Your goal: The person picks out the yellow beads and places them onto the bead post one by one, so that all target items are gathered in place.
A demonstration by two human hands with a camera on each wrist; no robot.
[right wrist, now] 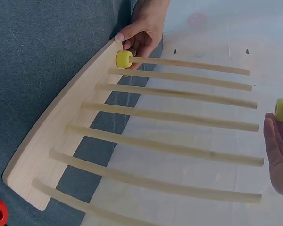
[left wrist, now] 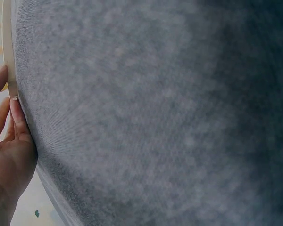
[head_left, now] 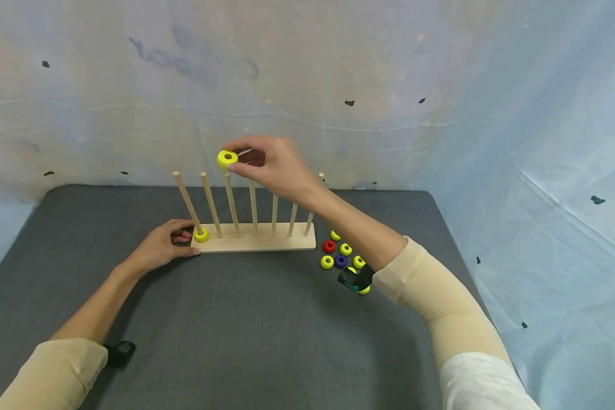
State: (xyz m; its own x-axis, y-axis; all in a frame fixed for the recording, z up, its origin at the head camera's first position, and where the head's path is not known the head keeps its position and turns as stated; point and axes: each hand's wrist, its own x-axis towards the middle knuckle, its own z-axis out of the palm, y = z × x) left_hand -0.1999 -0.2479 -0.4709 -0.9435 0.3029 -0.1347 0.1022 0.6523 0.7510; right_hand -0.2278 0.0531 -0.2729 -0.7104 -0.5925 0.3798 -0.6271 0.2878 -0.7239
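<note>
A pale wooden board [head_left: 256, 245] with a row of upright pegs stands toward the back of the table. My left hand [head_left: 158, 246] grips its left end, thumb at the front edge and fingers curled behind. One yellow ring bead [right wrist: 123, 59] sits low on the leftmost peg, against the board. Above the peg tops my right hand [head_left: 283, 166] pinches another yellow ring bead [head_left: 222, 162] between thumb and fingertips, its hole showing. In the left wrist view, the left hand [left wrist: 14, 162] appears only at the edge, beside the board's side.
Loose yellow beads, a red bead [head_left: 325, 249] and a dark blue bead [head_left: 336, 263] lie right of the board, partly covered by the right forearm and its black strap [head_left: 356, 279]. Behind the dark table [head_left: 225, 341] hangs a pale sheet [head_left: 307, 68].
</note>
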